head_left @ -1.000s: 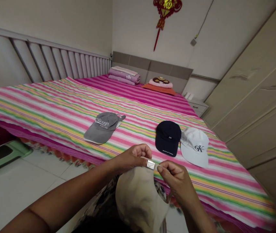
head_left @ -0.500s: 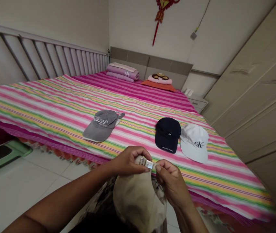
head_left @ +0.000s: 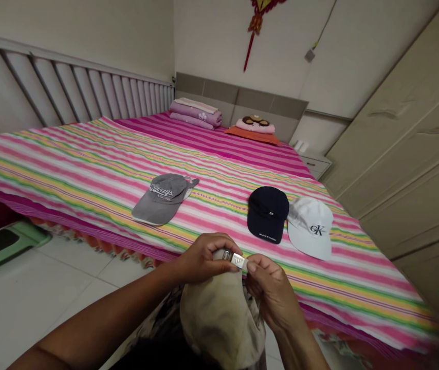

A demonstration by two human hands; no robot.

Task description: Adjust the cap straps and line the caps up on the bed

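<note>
A cream baseball cap [head_left: 219, 313] hangs between my hands, its back strap on top, in front of the bed's near edge. My left hand [head_left: 207, 259] is closed on the strap beside the silver buckle [head_left: 238, 260], which bears a three-stripe logo. Thumb and fingers of my right hand [head_left: 271, 282] pinch the strap just right of the buckle. Beyond them on the bed lie a grey cap [head_left: 163, 199] with white lettering, a dark navy cap [head_left: 268, 213] and a white cap [head_left: 312, 228] marked CK, the last two touching.
The bed [head_left: 99, 164] wears a striped cover. Folded purple bedding [head_left: 195, 114] and a pink folded item [head_left: 256, 125] sit by the headboard. A green stool [head_left: 15, 246] stands on the tiled floor at left, a wardrobe [head_left: 404, 133] at right.
My left fingers have shifted along the strap, so a metal eyelet left of the buckle now shows. The view has tilted slightly downward. The caps on the bed have not moved.
</note>
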